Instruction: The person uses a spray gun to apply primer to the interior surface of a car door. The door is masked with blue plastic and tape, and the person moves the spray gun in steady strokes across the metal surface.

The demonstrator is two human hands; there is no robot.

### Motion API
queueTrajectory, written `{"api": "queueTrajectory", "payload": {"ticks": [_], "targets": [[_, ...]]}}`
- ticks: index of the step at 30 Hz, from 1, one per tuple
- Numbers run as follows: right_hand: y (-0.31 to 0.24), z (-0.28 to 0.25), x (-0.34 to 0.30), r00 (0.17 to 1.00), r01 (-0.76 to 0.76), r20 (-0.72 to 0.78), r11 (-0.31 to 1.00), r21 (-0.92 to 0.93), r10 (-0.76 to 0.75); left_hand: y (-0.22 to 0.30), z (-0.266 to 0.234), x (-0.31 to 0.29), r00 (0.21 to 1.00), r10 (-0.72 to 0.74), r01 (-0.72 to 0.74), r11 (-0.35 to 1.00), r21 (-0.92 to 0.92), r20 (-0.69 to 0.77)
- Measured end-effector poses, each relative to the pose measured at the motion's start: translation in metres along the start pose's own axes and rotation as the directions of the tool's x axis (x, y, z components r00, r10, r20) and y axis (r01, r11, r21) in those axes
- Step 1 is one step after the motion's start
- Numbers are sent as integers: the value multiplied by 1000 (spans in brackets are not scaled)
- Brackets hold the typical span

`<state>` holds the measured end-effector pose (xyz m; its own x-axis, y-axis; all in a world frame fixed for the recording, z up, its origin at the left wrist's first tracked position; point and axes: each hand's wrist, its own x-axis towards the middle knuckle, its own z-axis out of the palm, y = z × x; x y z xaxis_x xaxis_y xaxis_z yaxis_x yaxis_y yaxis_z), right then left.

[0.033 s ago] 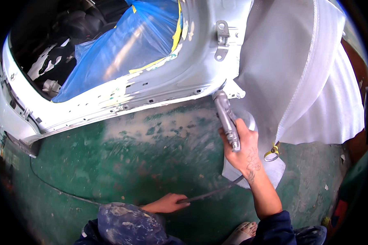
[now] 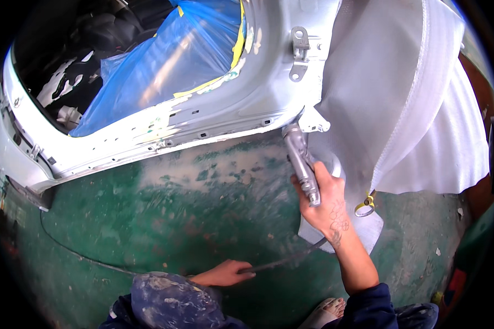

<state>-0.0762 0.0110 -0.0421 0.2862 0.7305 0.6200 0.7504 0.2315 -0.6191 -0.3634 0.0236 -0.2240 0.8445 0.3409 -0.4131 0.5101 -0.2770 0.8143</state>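
My right hand (image 2: 325,200) is closed round a grey metal spray gun (image 2: 302,164). The gun's front end is close to the lower rear corner of the car body's door sill (image 2: 203,136), just left of a small white bracket (image 2: 314,122). Whether it touches the metal, I cannot tell. From beneath my right wrist, a dark air hose (image 2: 288,259) runs down to my left hand (image 2: 225,273), whose fingers are wrapped round it low over the floor. My right hand hides the gun's handle and trigger.
Blue plastic film (image 2: 164,71), edged with yellow tape, covers part of the door opening. Grey sheeting (image 2: 379,98) drapes over the body at the right, with a tape roll (image 2: 364,209) by its lower edge. More hose (image 2: 82,256) curves across the green floor (image 2: 164,230).
The spray gun's front end has shifted slightly left and down along the sill, and my right hand has moved a little with it. My left hand has stayed in place.
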Motion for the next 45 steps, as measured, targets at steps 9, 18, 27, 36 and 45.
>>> {"api": "queueTrajectory", "payload": {"ticks": [9,18,27,36,45], "targets": [[-15,2,-5,993,27,118,1000,-10,-26,-4,11,-2,995,77,-72,995,-71,69],[-12,7,-3,997,-78,-3,991,-111,78,-3,5,-10,997,71,-71,997,-2,13],[-27,44,-13,979,-98,184,994,38,89,-13,3,-46,975,-59,74,995,-64,214],[-26,43,-7,891,-342,394,905,252,227,-36,3,-69,954,-178,201,977,-75,240],[14,25,-6,817,-577,342,680,453,464,-31,-3,-67,958,-230,241,970,-43,174]]}}
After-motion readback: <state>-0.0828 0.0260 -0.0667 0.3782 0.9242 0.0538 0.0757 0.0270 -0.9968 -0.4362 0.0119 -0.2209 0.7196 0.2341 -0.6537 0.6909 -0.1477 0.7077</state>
